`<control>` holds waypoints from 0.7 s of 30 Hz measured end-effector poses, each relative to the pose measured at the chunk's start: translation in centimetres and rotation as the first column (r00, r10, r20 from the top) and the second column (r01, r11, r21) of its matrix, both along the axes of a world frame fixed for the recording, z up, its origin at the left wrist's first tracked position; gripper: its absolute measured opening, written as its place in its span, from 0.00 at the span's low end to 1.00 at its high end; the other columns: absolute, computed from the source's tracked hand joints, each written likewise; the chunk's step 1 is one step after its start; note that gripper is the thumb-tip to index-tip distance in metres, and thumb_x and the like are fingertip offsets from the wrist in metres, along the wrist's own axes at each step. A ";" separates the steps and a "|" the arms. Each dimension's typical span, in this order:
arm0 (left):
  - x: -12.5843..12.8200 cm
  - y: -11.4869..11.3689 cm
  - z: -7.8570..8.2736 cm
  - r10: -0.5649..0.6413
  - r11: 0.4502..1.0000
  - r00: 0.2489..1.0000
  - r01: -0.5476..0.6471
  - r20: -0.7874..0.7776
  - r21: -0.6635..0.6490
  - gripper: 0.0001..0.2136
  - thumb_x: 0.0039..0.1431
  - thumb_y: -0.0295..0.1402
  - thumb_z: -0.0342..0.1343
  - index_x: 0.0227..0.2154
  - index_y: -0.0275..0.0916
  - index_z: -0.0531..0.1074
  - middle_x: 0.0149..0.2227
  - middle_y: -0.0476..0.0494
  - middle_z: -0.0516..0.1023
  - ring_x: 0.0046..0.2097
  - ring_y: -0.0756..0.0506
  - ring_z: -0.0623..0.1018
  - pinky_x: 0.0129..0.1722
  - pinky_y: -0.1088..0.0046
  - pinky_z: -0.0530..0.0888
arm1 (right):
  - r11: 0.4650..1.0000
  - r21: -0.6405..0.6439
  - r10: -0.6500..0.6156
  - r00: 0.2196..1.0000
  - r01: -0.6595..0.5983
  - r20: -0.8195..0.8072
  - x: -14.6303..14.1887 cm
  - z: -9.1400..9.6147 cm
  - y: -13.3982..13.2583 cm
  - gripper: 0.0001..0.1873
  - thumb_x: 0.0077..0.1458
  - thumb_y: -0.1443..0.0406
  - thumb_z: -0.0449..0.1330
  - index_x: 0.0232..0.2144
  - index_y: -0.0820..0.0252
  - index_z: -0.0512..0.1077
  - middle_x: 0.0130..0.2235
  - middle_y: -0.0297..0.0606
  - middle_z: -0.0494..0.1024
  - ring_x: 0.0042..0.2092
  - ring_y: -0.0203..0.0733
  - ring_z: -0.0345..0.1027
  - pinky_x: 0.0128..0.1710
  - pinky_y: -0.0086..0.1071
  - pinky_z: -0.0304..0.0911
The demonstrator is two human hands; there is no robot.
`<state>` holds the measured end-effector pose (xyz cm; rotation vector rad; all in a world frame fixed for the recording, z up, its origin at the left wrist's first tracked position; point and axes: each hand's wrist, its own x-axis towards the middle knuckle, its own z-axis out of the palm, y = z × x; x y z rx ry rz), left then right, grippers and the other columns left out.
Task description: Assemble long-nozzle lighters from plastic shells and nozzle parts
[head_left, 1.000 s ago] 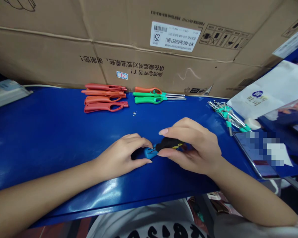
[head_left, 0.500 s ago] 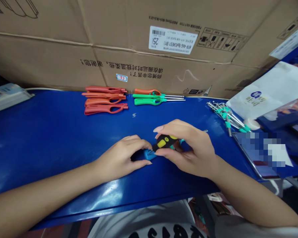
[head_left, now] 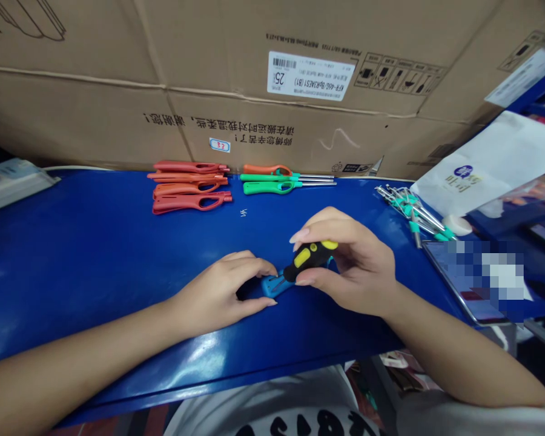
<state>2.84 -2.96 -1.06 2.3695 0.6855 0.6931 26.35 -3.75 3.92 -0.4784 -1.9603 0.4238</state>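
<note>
"So, where's the blue handle (head_left: 270, 287)?"

"Lying on the blue table (head_left: 131, 254), between the two hands, partly covered by the screwdriver (head_left: 309, 257)."

"And the left hand (head_left: 220, 292)?"

"Thumb and forefinger curve part-way closed about the handle's near end, steadying it; the other fingers bend behind."

"The right hand (head_left: 361, 263)?"

"Closed lightly on the black-and-yellow screwdriver, thumb below, forefinger above. Its shaft slants down to the blue handle; whether the tip sits in a screw, I can't tell."

"Beyond that?"

"Red and orange handles (head_left: 191, 201) in a stack, green lighters (head_left: 266, 188) beside them, metal tubes (head_left: 424, 218) heaped near the phone (head_left: 456, 284), and a cardboard box (head_left: 209, 54) behind."
</note>
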 end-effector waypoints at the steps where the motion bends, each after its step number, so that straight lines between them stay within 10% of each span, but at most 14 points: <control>1: 0.0 0.0 -0.1 0.002 1.000 1.000 -0.002 -0.001 0.001 0.11 0.62 0.35 0.65 0.44 0.41 0.72 0.40 0.48 0.79 0.41 0.46 0.78 0.42 0.72 0.73 | 0.999 0.030 -0.012 0.999 0.011 0.036 -0.1 0.1 -0.2 0.21 0.56 0.64 0.71 0.51 0.56 0.74 0.38 0.36 0.79 0.39 0.39 0.71 0.38 0.33 0.72; 7: 0.0 0.2 -0.5 0.008 1.000 1.000 -0.008 0.000 -0.002 0.12 0.63 0.36 0.64 0.46 0.41 0.72 0.41 0.48 0.78 0.42 0.46 0.77 0.42 0.72 0.73 | 0.992 0.122 -0.015 0.989 -0.003 0.144 -0.5 0.5 -0.8 0.20 0.60 0.62 0.68 0.53 0.57 0.73 0.38 0.37 0.80 0.39 0.38 0.72 0.38 0.32 0.73; 12: -0.1 0.1 0.0 0.018 0.999 0.999 -0.019 -0.039 -0.026 0.13 0.61 0.33 0.65 0.47 0.40 0.72 0.43 0.47 0.78 0.44 0.46 0.77 0.46 0.72 0.73 | 0.943 0.055 -0.320 0.941 0.327 -0.108 0.5 1.1 0.2 0.15 0.59 0.61 0.68 0.49 0.51 0.73 0.42 0.38 0.77 0.35 0.40 0.73 0.29 0.33 0.73; 16: -0.5 0.2 0.6 0.046 0.999 0.993 -0.045 -0.112 0.011 0.16 0.60 0.28 0.61 0.50 0.40 0.71 0.46 0.46 0.78 0.47 0.45 0.76 0.49 0.68 0.73 | 0.825 -0.017 -0.564 0.820 0.565 -0.091 3.9 2.6 2.1 0.13 0.55 0.59 0.69 0.40 0.51 0.71 0.38 0.34 0.74 0.32 0.38 0.72 0.28 0.34 0.72; 21: -1.0 0.5 1.2 0.121 0.989 0.957 -0.092 -0.263 0.118 0.20 0.58 0.30 0.58 0.54 0.40 0.68 0.48 0.43 0.76 0.49 0.40 0.75 0.51 0.59 0.72 | 0.557 0.161 -0.788 0.458 0.815 0.412 9.7 3.4 4.9 0.12 0.49 0.64 0.67 0.29 0.54 0.65 0.32 0.34 0.70 0.35 0.45 0.69 0.39 0.41 0.67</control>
